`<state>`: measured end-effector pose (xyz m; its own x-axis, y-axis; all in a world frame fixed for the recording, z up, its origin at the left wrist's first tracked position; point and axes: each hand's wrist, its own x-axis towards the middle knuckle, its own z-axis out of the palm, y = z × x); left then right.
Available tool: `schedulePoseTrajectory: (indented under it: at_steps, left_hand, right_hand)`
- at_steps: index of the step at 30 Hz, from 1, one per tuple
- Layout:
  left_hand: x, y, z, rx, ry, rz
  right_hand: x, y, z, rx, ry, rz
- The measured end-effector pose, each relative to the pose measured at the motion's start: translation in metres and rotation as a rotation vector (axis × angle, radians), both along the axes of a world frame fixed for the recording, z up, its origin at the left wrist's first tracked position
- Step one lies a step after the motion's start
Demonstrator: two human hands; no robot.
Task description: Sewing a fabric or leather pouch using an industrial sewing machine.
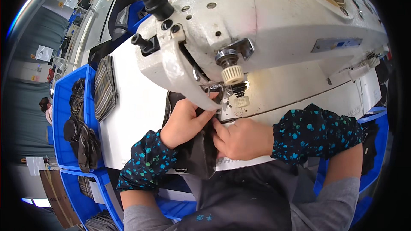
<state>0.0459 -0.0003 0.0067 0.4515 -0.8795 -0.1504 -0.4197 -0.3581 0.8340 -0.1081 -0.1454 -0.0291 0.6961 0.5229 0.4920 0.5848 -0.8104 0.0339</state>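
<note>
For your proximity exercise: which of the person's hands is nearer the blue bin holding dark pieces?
Left. The left hand rests on the dark fabric, on the side toward the blue bin; the right hand lies beyond the fabric, farther away.

sewing machine point(265, 30): 1 | hands point(184, 122): 2 | dark fabric piece point(201, 154): 1 | blue bins point(62, 115): 2

head view, close, looking down
</note>
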Motion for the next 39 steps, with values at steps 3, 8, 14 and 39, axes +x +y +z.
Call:
schedulePoseTrajectory:
  at_steps: [3, 8, 14, 39]
  left_hand:
    - [-0.002, 0.0, 0.001, -0.039, -0.117, -0.045]
    - [-0.006, -0.006, 0.014, -0.025, -0.314, -0.102]
    - [-0.025, -0.008, 0.018, 0.119, -0.926, -0.124]
    - [-0.038, -0.019, 0.012, 0.045, -0.768, -0.043]
  right_hand:
    - [-0.003, 0.003, -0.002, -0.02, -0.006, -0.042]
    - [0.002, 0.001, -0.008, -0.089, -0.09, -0.021]
    - [-0.01, 0.002, -0.002, -0.142, -0.113, -0.019]
    - [-0.02, -0.002, -0.001, -0.186, -0.031, -0.197]
